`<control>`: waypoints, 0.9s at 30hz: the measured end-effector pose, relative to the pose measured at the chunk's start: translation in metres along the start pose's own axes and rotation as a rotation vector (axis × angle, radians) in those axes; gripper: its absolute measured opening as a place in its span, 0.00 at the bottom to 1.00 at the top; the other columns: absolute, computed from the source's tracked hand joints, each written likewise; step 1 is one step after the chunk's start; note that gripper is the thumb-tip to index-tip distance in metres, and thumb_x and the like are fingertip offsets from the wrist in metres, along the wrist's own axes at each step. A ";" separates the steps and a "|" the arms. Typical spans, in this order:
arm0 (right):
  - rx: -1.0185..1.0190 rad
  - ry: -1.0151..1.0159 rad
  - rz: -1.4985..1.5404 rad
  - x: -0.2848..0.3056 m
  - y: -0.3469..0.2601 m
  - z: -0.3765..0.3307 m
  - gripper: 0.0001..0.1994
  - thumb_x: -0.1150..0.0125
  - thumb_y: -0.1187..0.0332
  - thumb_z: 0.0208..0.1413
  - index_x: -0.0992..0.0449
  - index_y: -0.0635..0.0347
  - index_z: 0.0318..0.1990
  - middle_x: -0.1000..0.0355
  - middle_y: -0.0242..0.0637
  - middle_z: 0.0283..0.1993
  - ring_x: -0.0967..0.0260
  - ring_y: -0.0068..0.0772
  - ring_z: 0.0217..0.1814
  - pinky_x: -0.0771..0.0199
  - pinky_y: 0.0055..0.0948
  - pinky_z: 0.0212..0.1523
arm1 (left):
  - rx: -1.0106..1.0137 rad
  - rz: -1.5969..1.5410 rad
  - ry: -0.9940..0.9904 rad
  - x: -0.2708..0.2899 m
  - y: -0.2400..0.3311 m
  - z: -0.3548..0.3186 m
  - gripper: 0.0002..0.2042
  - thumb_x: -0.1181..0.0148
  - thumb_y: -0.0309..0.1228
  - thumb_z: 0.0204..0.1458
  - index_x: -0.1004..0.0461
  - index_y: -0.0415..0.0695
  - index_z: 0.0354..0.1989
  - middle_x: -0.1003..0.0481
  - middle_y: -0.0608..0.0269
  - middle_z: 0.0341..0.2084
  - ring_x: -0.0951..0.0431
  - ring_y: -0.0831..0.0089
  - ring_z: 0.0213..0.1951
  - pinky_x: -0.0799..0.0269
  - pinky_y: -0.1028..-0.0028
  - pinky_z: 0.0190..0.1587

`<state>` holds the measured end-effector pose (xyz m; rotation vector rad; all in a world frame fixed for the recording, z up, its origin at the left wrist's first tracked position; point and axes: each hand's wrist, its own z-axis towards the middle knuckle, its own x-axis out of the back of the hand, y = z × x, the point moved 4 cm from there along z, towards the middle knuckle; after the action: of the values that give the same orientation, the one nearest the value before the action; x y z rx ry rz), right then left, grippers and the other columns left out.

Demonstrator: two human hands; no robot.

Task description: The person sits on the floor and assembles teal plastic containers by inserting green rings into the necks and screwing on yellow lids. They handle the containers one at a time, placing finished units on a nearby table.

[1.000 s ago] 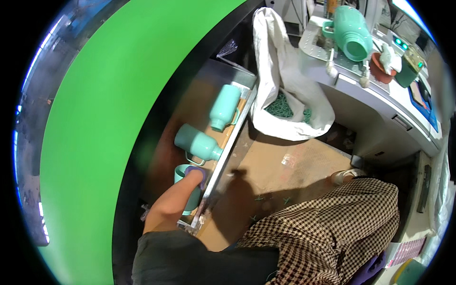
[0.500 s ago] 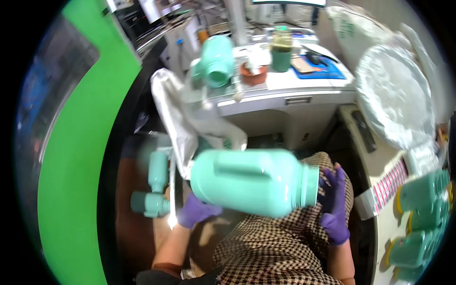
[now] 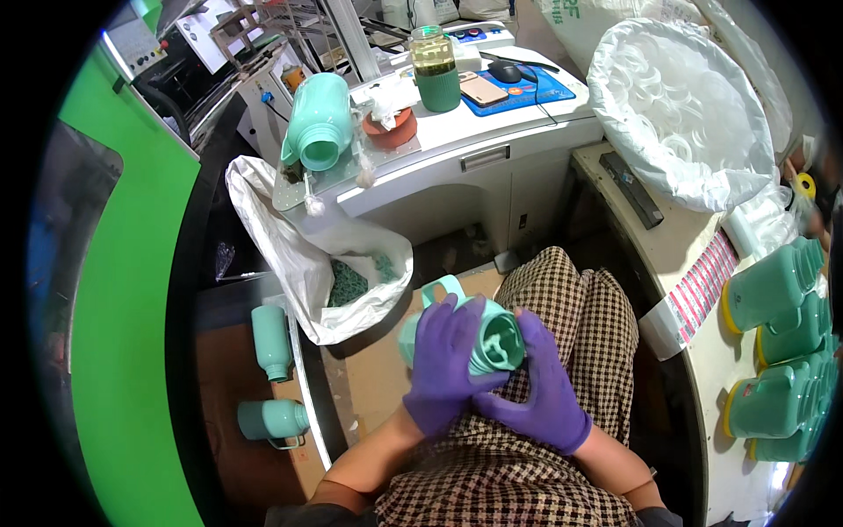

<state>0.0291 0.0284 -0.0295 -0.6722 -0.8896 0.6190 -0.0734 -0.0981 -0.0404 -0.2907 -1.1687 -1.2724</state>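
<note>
A mint-green plastic jug (image 3: 450, 287) with a loop handle lies tilted above my lap, its round mouth turned to the right and towards me. My left hand (image 3: 446, 360), in a purple glove, is closed over its near side with the fingers spread along the body. My right hand (image 3: 543, 386), gloved in purple too, curves round the mouth, fingertips at the rim and thumb below it. Inside the mouth some pale green shape (image 3: 499, 345) shows, too unclear to name. The jug's base is partly hidden behind my left hand.
A white sack (image 3: 303, 294) with green scraps stands ahead on the left. Two jugs (image 3: 270, 342) lie in a box beside it. Another jug (image 3: 321, 110) rests on the white desk (image 3: 492, 162). Several yellow-based jugs (image 3: 762, 285) line the right-hand table below a lined tub (image 3: 606, 79) of clear rings.
The jug has come down from close in front of me to my lap, its mouth turning towards me. My right hand, apart from it before, is now at its mouth.
</note>
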 end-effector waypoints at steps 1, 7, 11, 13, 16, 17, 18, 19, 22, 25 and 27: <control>0.015 -0.013 -0.054 0.001 0.004 -0.006 0.44 0.22 0.59 0.47 0.40 0.65 0.69 0.34 0.55 0.63 0.26 0.47 0.59 0.20 0.35 0.52 | -0.007 -0.051 0.067 -0.005 -0.011 0.003 0.46 0.22 0.45 0.36 0.34 0.37 0.65 0.28 0.46 0.57 0.31 0.41 0.60 0.40 0.48 0.66; 0.088 -0.202 -0.212 -0.011 0.022 -0.022 0.34 0.25 0.59 0.47 0.30 0.56 0.63 0.30 0.48 0.60 0.22 0.45 0.50 0.19 0.37 0.47 | -0.082 -0.095 0.162 -0.008 -0.010 -0.004 0.37 0.24 0.40 0.33 0.26 0.41 0.57 0.24 0.51 0.52 0.26 0.46 0.55 0.38 0.48 0.64; 0.055 -0.389 -0.338 -0.043 0.060 -0.040 0.20 0.26 0.59 0.46 0.22 0.56 0.45 0.24 0.38 0.43 0.22 0.41 0.35 0.21 0.37 0.33 | -0.166 0.058 0.116 -0.021 0.010 -0.016 0.35 0.25 0.42 0.33 0.23 0.45 0.55 0.23 0.57 0.52 0.28 0.49 0.57 0.39 0.43 0.65; 0.089 -0.378 -0.287 -0.039 0.056 -0.036 0.20 0.27 0.60 0.47 0.23 0.57 0.46 0.25 0.39 0.44 0.22 0.42 0.35 0.21 0.37 0.33 | -0.199 0.098 0.105 -0.022 0.013 -0.016 0.35 0.25 0.43 0.34 0.23 0.45 0.56 0.23 0.57 0.52 0.29 0.48 0.58 0.40 0.41 0.65; 0.040 -0.304 -0.251 -0.028 0.044 -0.026 0.22 0.29 0.62 0.50 0.28 0.58 0.50 0.29 0.42 0.45 0.23 0.42 0.34 0.22 0.36 0.31 | -0.169 0.077 0.066 -0.015 0.012 -0.006 0.37 0.25 0.42 0.34 0.25 0.45 0.58 0.25 0.56 0.55 0.31 0.48 0.60 0.40 0.42 0.66; 0.042 -0.236 -0.214 -0.020 0.034 -0.023 0.23 0.29 0.62 0.50 0.29 0.58 0.51 0.29 0.42 0.45 0.24 0.41 0.33 0.22 0.36 0.31 | -0.122 0.019 0.056 -0.019 0.006 -0.008 0.37 0.28 0.43 0.35 0.26 0.51 0.60 0.28 0.59 0.58 0.31 0.50 0.60 0.44 0.44 0.68; 0.048 -0.173 -0.171 -0.014 0.027 -0.020 0.23 0.29 0.62 0.50 0.30 0.58 0.52 0.30 0.42 0.45 0.24 0.41 0.33 0.22 0.36 0.30 | -0.105 -0.008 0.075 -0.020 0.000 -0.009 0.36 0.28 0.43 0.36 0.26 0.51 0.60 0.28 0.59 0.58 0.31 0.49 0.61 0.45 0.44 0.68; 0.054 -0.234 -0.233 -0.013 0.024 -0.026 0.21 0.31 0.63 0.54 0.31 0.56 0.53 0.31 0.40 0.44 0.24 0.40 0.32 0.23 0.35 0.30 | -0.088 -0.034 0.095 -0.021 -0.007 -0.009 0.36 0.28 0.43 0.36 0.26 0.51 0.60 0.28 0.59 0.58 0.31 0.49 0.61 0.45 0.44 0.68; 0.027 -0.390 -0.221 -0.005 0.022 -0.029 0.19 0.33 0.66 0.57 0.31 0.54 0.54 0.31 0.39 0.43 0.25 0.39 0.31 0.23 0.36 0.30 | -0.130 -0.007 0.076 -0.018 -0.010 -0.017 0.35 0.28 0.42 0.39 0.27 0.51 0.61 0.27 0.59 0.58 0.32 0.49 0.62 0.44 0.44 0.68; 0.002 -0.368 -0.047 0.008 0.025 -0.033 0.14 0.33 0.64 0.58 0.24 0.57 0.49 0.25 0.40 0.41 0.23 0.38 0.34 0.23 0.34 0.34 | -0.246 0.062 0.092 -0.015 0.002 -0.023 0.36 0.27 0.44 0.39 0.26 0.53 0.62 0.28 0.60 0.59 0.32 0.51 0.63 0.43 0.43 0.68; -0.118 -0.272 0.152 0.010 0.022 -0.040 0.12 0.33 0.62 0.58 0.19 0.62 0.42 0.23 0.40 0.37 0.22 0.37 0.35 0.23 0.31 0.35 | -0.252 0.015 0.119 -0.014 0.004 -0.025 0.34 0.27 0.46 0.40 0.24 0.52 0.59 0.25 0.60 0.57 0.31 0.52 0.62 0.41 0.43 0.67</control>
<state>0.0637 0.0393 -0.0596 -0.7783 -1.1409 0.8115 -0.0551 -0.1064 -0.0612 -0.4028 -0.9035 -1.4060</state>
